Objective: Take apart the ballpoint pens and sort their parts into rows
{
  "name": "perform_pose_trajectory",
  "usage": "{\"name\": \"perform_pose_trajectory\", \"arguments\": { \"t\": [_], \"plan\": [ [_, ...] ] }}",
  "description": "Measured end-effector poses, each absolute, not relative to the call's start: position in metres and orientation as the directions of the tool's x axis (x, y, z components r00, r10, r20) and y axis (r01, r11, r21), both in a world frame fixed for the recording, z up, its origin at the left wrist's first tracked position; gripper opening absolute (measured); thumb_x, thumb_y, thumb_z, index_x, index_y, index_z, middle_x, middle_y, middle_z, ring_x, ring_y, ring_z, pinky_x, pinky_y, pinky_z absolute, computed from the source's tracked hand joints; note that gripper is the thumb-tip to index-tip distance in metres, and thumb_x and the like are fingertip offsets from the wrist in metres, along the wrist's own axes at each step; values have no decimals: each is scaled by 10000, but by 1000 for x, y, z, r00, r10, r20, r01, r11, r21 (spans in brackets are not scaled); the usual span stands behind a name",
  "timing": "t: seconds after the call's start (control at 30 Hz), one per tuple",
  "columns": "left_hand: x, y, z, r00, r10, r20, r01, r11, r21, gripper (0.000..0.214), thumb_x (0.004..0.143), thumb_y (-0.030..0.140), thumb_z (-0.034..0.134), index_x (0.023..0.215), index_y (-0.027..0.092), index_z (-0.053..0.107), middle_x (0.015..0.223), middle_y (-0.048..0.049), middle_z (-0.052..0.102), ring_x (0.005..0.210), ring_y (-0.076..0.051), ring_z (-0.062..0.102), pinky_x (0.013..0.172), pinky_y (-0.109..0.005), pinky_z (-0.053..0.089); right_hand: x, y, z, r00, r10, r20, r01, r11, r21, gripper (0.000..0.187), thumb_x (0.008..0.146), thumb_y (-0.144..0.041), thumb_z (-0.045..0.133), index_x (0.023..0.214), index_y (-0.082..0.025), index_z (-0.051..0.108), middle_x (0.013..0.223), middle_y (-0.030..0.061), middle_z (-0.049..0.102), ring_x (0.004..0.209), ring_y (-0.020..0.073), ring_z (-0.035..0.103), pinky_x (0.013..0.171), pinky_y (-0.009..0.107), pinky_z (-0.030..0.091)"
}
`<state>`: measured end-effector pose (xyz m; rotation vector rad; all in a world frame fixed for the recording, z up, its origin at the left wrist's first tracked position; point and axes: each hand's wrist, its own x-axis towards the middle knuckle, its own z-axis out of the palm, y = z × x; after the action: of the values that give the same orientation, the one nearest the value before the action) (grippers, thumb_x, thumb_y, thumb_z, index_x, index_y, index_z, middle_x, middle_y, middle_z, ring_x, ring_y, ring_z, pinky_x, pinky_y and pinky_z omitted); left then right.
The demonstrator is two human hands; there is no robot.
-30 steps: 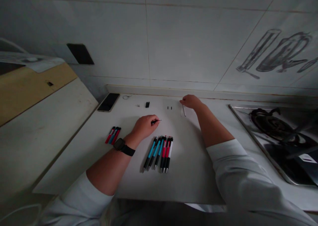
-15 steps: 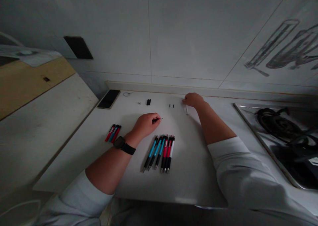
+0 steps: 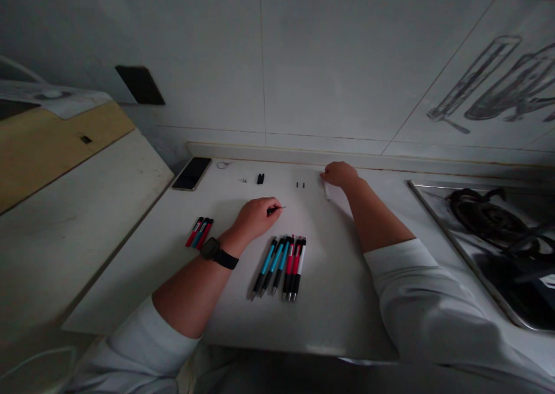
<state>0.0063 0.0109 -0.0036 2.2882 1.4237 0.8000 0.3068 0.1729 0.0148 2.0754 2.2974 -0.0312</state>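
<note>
My left hand (image 3: 259,216), wearing a black watch, is closed on a small black pen part (image 3: 273,210) with a thin tip pointing right; the fingers hide the rest of it. Farther back, my right hand (image 3: 340,174) pinches the far end of a thin pale stick, like a pen refill (image 3: 326,192), close to the counter. Several click pens (image 3: 281,267) lie side by side nearer me, some blue, some red and one white. Two tiny dark pieces (image 3: 300,185) lie left of my right hand. Two short black parts (image 3: 261,178) and tiny silvery bits (image 3: 245,180) sit beyond my left hand.
Red and blue pen barrels (image 3: 200,233) lie left of my left wrist. A phone (image 3: 191,173) rests at the back left, near a small ring-shaped item (image 3: 222,165). A gas stove (image 3: 498,232) stands on the right. The tiled wall (image 3: 325,64) bounds the counter behind.
Both hands stay nearly in place. The pale stick under my right hand shows a slightly different outline. The whole view has shifted slightly.
</note>
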Motion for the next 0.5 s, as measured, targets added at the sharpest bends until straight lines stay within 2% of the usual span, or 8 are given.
{"name": "perform_pose_trajectory", "arguments": {
  "t": [0.07, 0.13, 0.2, 0.27, 0.37, 0.43, 0.5],
  "plan": [
    [6, 11, -3, 343, 893, 290, 712, -449, 540, 101, 924, 235, 639, 964, 231, 732, 978, -27, 782, 920, -201, 724, 834, -320, 542, 307, 169, 22, -106, 994, 13, 994, 106, -11, 365, 920, -429, 565, 1058, -185, 799, 1164, 175, 742, 1069, 316, 674, 878, 384, 511],
    [6, 10, -3, 337, 893, 298, 710, -449, 542, 101, 926, 237, 638, 965, 232, 731, 986, -29, 782, 918, -199, 722, 830, -317, 540, 302, 161, 30, -106, 988, 116, 989, 117, -90, 374, 943, -457, 536, 982, -187, 792, 1060, 159, 756, 998, 291, 677, 838, 355, 492],
    [6, 10, -2, 328, 892, 313, 705, -451, 547, 97, 928, 238, 639, 965, 229, 729, 989, -31, 781, 918, -199, 721, 824, -311, 536, 289, 146, 36, -110, 963, 246, 959, 168, -227, 407, 974, -485, 491, 922, -190, 766, 941, 135, 751, 905, 260, 669, 787, 332, 467],
    [6, 9, -1, 313, 887, 339, 697, -457, 552, 93, 931, 242, 639, 965, 225, 723, 982, -31, 779, 919, -199, 720, 817, -305, 528, 267, 123, 35, -153, 928, 340, 872, 289, -395, 421, 1001, -487, 447, 896, -196, 731, 847, 95, 729, 813, 218, 646, 741, 308, 442],
    [6, 9, 1, 285, 880, 380, 698, -462, 547, 92, 944, 249, 625, 959, 220, 711, 961, -31, 771, 906, -196, 713, 798, -293, 511, 229, 86, 22, -349, 893, 283, 627, 447, -639, 383, 1001, -487, 453, 909, -202, 690, 783, 34, 701, 722, 163, 615, 687, 268, 426],
    [6, 9, 2, 267, 881, 391, 716, -453, 532, 86, 942, 240, 623, 937, 216, 705, 931, -32, 763, 874, -192, 703, 771, -287, 496, 208, 68, 9, -455, 864, 214, 532, 457, -713, 341, 970, -490, 515, 896, -200, 678, 759, 16, 687, 701, 149, 601, 669, 259, 416],
    [6, 8, 2, 255, 885, 389, 735, -439, 516, 74, 931, 224, 630, 920, 214, 702, 902, -30, 757, 844, -189, 696, 742, -282, 482, 196, 58, -3, -479, 858, 185, 489, 435, -756, 283, 936, -460, 575, 912, -196, 675, 774, 14, 692, 707, 146, 601, 664, 258, 413]
  ]
}}
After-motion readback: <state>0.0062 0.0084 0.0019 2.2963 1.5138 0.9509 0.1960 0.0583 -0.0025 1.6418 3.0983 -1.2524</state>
